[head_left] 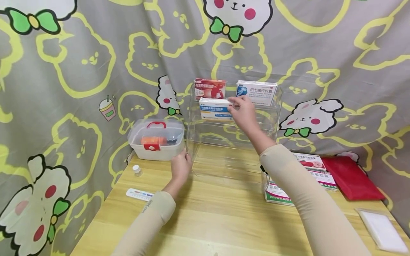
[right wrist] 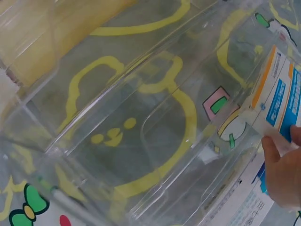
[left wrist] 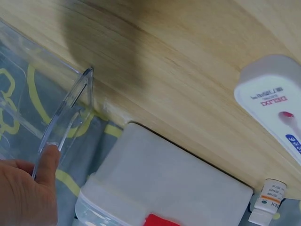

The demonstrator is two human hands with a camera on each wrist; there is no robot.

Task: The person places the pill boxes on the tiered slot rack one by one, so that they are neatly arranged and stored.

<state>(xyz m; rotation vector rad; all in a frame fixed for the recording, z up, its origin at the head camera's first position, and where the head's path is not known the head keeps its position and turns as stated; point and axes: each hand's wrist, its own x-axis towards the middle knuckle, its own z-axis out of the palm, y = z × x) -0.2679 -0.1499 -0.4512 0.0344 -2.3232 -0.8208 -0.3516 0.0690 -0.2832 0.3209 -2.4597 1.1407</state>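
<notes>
A clear plastic tiered display rack (head_left: 189, 129) stands at the back of the table. My left hand (head_left: 181, 166) grips its lower left side edge, with the side panel between thumb and finger in the left wrist view. My right hand (head_left: 245, 113) pinches the right end of a blue-and-white medicine box (head_left: 213, 109) at the rack's second tier. Behind it on the top tier stand a red medicine box (head_left: 209, 89) at the left and a white medicine box (head_left: 261, 93) at the right. In the right wrist view, the fingertips are on the blue-and-white box's face.
To the left are a first-aid box (head_left: 157, 151), a small white-capped bottle (head_left: 137, 170) and a thermometer pack (head_left: 139, 194). At the right lie stacked medicine boxes (head_left: 320, 177), partly behind my right sleeve, a red pouch (head_left: 353, 177) and a white packet (head_left: 382, 229). A patterned curtain (head_left: 134, 21) hangs behind.
</notes>
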